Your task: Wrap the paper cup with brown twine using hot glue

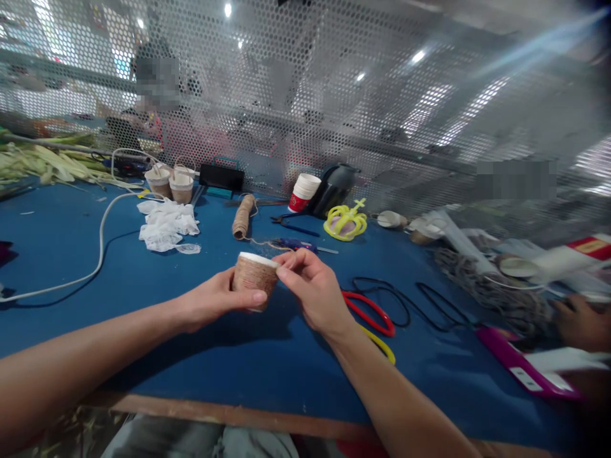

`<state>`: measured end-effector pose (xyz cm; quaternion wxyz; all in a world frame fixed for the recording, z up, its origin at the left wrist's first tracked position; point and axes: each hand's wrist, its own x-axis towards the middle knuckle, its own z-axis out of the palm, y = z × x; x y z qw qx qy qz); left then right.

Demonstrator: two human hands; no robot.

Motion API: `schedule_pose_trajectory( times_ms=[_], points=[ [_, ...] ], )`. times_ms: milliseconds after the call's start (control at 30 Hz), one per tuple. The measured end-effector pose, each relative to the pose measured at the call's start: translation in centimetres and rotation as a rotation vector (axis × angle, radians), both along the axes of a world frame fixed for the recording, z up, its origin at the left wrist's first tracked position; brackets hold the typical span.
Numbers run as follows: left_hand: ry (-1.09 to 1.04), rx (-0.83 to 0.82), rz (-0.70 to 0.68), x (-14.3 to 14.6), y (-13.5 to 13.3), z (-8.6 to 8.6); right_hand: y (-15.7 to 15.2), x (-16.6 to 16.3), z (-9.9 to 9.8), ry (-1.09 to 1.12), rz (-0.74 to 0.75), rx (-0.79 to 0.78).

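My left hand (217,304) is wrapped round a small paper cup (254,276) covered in brown twine, holding it above the blue table (71,248). My right hand (310,283) pinches the cup's upper right edge, fingers pressed together where a strand of twine leaves the cup. That strand runs back to a twine spool (242,216) lying on the table behind the cup.
Behind lie scissors with blue handles (298,245), white lace (167,226), two wrapped cups (170,183), stacked paper cups (302,192), a yellow crown shape (345,221), and red and yellow hoops (370,312). A white cable (99,248) crosses the left. Another person's hand (580,321) rests at right. A mesh screen (334,95) backs the table.
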<state>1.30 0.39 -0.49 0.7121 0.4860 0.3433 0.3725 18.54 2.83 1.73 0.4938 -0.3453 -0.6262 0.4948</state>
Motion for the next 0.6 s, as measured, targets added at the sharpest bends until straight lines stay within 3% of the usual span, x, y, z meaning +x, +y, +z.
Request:
schedule_pose_trajectory(
  times_ms=[400, 467, 533, 600],
  points=[
    [0.123, 0.104, 0.034, -0.1, 0.3, -0.3, -0.4, 0.0, 0.2, -0.176, -0.001, 0.118],
    [0.274, 0.237, 0.168, -0.5, 0.5, 0.1, -0.4, 0.2, 0.4, -0.222, 0.0, 0.161],
    [0.477, 0.516, 0.355, -0.9, 0.6, 0.6, -0.6, 0.2, 0.5, -0.297, -0.012, 0.222],
    [0.567, 0.767, 0.384, -1.1, 0.6, 1.0, -0.8, 0.1, 0.5, -0.384, -0.027, 0.287]
  ],
)
